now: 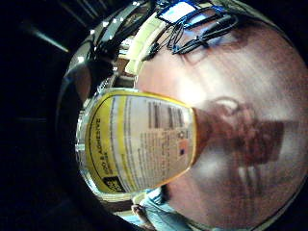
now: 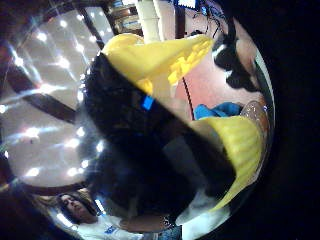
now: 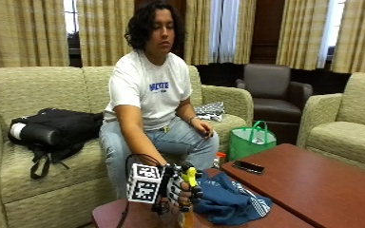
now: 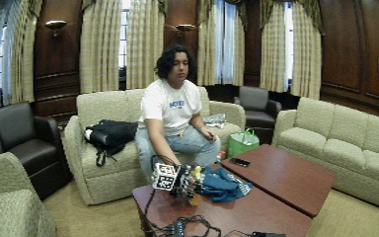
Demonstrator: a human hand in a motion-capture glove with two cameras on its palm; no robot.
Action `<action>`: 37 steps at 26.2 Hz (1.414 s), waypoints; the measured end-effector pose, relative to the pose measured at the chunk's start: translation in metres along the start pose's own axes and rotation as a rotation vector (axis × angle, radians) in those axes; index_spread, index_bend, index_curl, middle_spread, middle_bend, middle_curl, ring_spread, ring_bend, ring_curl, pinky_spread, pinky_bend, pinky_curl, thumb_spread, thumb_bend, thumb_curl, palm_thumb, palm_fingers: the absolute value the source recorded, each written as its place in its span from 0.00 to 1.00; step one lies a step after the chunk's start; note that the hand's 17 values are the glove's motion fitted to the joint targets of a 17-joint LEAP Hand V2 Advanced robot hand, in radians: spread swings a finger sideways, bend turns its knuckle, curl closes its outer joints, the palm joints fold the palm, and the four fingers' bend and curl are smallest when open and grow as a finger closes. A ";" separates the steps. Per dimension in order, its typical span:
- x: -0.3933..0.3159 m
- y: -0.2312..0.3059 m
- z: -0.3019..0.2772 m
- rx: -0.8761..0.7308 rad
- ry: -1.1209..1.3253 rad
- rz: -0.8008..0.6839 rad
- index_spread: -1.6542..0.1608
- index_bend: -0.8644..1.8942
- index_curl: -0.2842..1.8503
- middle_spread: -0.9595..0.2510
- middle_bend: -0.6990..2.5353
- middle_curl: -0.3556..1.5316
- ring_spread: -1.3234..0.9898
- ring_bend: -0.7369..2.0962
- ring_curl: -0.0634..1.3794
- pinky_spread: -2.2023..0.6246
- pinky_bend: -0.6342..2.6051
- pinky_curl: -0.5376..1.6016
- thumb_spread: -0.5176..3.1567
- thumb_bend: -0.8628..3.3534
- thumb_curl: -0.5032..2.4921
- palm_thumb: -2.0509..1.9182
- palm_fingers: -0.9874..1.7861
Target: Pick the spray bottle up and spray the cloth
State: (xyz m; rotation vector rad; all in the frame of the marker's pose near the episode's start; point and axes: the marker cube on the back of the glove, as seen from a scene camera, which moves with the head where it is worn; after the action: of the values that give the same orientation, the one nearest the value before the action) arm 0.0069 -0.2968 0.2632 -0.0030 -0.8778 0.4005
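Note:
My gloved right hand (image 3: 181,191) grips the spray bottle (image 3: 187,180) around its neck, over the near end of the low wooden table (image 3: 116,216). The bottle has a yellow spray head (image 2: 160,57) and a yellow and white label (image 1: 139,142), which fills the little finger side palm view. The black glove fingers (image 2: 135,145) curl around the head. A crumpled blue cloth (image 3: 230,202) lies on the table right beside the bottle, and the nozzle faces it. Whether the bottle's base touches the table cannot be told. The bare hand rests on the person's lap.
A second wooden table (image 3: 321,185) adjoins on the far side, with a black phone (image 3: 248,166) on it. A green bag (image 3: 251,141) stands on the floor by the sofa. Black cables (image 4: 189,226) lie at the table's near end.

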 end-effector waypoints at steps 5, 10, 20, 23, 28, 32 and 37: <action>-0.003 0.004 -0.007 0.031 -0.094 -0.034 0.74 0.40 0.28 0.63 0.35 0.43 0.49 0.48 0.32 0.75 0.28 0.40 0.36 0.21 0.32 0.73 0.83; -0.009 0.029 -0.025 0.015 -0.142 -0.083 0.76 0.42 0.31 0.64 0.37 0.45 0.49 0.49 0.35 0.72 0.32 0.43 0.32 0.21 0.34 0.74 0.88; -0.098 0.062 -0.106 -0.309 -0.079 -0.114 0.77 0.47 0.36 0.65 0.39 0.48 0.49 0.51 0.37 0.70 0.34 0.45 0.27 0.20 0.37 0.75 0.87; -0.129 0.060 -0.118 -0.439 0.024 -0.100 0.78 0.48 0.37 0.65 0.40 0.48 0.49 0.51 0.38 0.69 0.34 0.46 0.26 0.20 0.38 0.75 0.86; -0.176 0.057 -0.115 -0.646 0.271 -0.057 0.78 0.49 0.38 0.65 0.40 0.49 0.49 0.51 0.39 0.69 0.35 0.46 0.24 0.20 0.39 0.75 0.86; -0.196 0.059 -0.098 -0.786 0.520 0.022 0.78 0.49 0.39 0.65 0.41 0.49 0.49 0.52 0.39 0.69 0.35 0.46 0.23 0.20 0.39 0.75 0.85; -0.197 0.061 -0.063 -0.912 0.756 0.160 0.78 0.49 0.39 0.65 0.41 0.50 0.49 0.52 0.39 0.69 0.35 0.46 0.23 0.20 0.40 0.75 0.85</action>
State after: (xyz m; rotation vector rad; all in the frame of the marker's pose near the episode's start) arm -0.0786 -0.2977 0.0654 -1.0093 -0.2428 0.0925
